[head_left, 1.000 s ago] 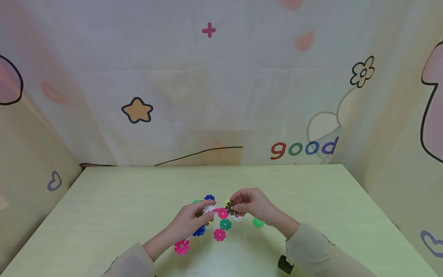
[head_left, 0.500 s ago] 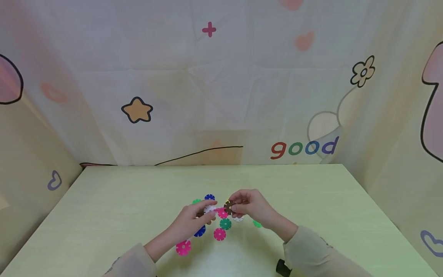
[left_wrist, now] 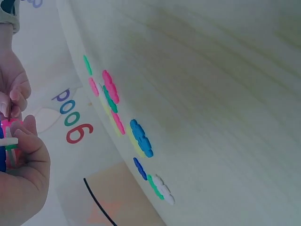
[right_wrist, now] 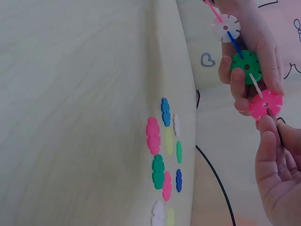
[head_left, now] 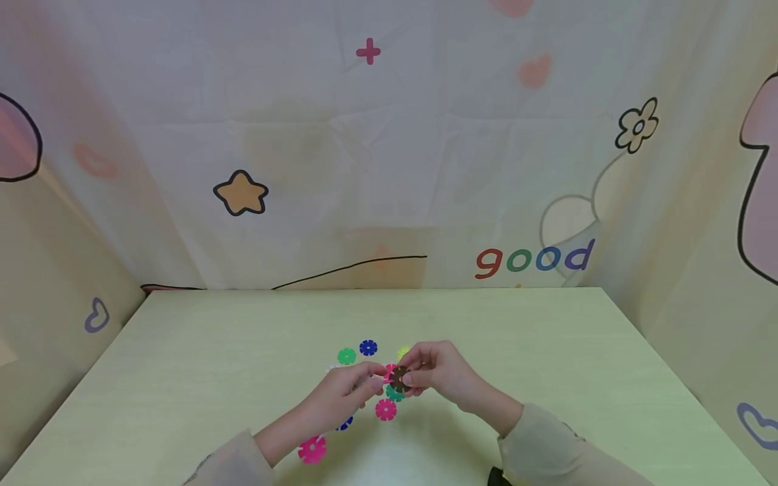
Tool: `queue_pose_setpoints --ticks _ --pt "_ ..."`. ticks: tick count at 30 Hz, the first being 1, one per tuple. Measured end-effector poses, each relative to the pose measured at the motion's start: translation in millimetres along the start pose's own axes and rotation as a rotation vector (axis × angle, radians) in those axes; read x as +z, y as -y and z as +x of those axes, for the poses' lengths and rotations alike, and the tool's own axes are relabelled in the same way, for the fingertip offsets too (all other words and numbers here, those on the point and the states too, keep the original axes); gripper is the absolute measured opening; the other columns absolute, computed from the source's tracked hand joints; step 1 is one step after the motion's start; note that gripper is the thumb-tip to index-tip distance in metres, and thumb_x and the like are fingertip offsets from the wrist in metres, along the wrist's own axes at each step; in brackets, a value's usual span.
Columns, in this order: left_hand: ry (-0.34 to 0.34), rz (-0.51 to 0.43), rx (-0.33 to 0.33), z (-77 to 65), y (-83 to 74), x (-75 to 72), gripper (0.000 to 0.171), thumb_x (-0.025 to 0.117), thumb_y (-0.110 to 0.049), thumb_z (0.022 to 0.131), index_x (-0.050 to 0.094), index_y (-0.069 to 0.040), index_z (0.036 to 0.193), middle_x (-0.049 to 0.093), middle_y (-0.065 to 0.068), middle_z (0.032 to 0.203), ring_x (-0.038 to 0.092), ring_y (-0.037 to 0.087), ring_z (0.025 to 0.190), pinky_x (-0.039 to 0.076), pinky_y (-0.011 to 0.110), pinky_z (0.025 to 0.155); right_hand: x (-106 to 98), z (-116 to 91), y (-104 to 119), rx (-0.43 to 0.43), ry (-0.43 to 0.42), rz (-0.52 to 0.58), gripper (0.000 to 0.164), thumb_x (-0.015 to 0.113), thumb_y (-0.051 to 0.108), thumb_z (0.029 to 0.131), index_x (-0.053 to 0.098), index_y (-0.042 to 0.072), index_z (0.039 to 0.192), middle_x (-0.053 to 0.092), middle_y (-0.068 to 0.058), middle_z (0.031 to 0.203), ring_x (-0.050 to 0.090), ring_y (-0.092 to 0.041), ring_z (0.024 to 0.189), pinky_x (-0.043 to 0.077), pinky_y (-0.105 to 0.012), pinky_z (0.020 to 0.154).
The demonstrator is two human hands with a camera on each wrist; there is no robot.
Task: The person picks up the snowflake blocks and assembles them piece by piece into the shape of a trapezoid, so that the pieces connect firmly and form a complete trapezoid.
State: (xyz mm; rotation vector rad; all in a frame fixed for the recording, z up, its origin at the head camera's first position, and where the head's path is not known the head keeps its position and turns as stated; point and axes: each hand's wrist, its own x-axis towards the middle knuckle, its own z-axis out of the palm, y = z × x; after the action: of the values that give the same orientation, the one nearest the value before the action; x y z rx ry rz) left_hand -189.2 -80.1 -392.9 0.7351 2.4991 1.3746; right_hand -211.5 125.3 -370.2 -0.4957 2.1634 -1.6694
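In the head view my left hand (head_left: pixel 340 397) holds a chain of notched plastic discs. The right wrist view shows that chain slotted edge to edge, with a white disc (right_wrist: pixel 226 28), a green disc (right_wrist: pixel 246 67) and a pink disc (right_wrist: pixel 266 105) facing the camera and thinner blue and white ones edge-on between them. Another pink disc (head_left: pixel 313 450) hangs at its near end, below the left wrist. My right hand (head_left: pixel 446 378) pinches a brown disc (head_left: pixel 399 379) between thumb and fingers. Its edge meets the rim of the chain's end pink disc; how deep it sits cannot be told.
Loose discs lie flat on the pale table (head_left: pixel 200 378) around and beyond the hands: a green disc (head_left: pixel 346 356), a blue disc (head_left: pixel 368 347), a yellow disc (head_left: pixel 404 352), a pink disc (head_left: pixel 385 410) and others. A printed curtain (head_left: pixel 292 148) encloses the back and sides.
Both hands have come slightly nearer the person and closer together, the chain moving with the left hand. The brown disc has moved down and left to the chain's end pink disc.
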Motion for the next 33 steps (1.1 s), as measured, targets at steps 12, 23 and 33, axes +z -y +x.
queue_pose_setpoints --ticks 12,23,33 --pt "0.009 0.077 0.050 -10.1 -7.2 4.7 0.033 0.047 -0.033 0.090 0.056 -0.014 0.116 0.065 -0.001 0.094 0.055 0.012 0.072 0.045 0.019 0.060 8 -15 -3 -0.006 0.001 0.105 0.020 0.062 -0.002 0.077 0.056 -0.013 0.093 0.063 -0.007 0.075 0.063 -0.013 0.062 0.052 -0.025 0.059" --pt "0.024 0.131 0.074 -8.8 -8.5 5.7 0.032 0.046 -0.036 0.090 0.057 -0.017 0.114 0.065 -0.001 0.094 0.054 0.006 0.071 0.045 0.019 0.060 12 -20 -3 -0.006 -0.034 0.105 0.021 0.061 -0.002 0.078 0.056 -0.013 0.095 0.063 -0.008 0.078 0.064 -0.013 0.062 0.052 -0.024 0.058" --pt "0.060 0.019 0.020 3.1 -6.1 2.4 0.040 0.045 -0.040 0.090 0.051 -0.017 0.122 0.061 0.005 0.086 0.056 0.020 0.063 0.047 0.022 0.053 -2 -4 4 -0.038 0.075 -0.048 0.022 0.061 0.006 0.081 0.058 -0.005 0.100 0.061 -0.012 0.084 0.063 -0.019 0.069 0.053 -0.033 0.066"
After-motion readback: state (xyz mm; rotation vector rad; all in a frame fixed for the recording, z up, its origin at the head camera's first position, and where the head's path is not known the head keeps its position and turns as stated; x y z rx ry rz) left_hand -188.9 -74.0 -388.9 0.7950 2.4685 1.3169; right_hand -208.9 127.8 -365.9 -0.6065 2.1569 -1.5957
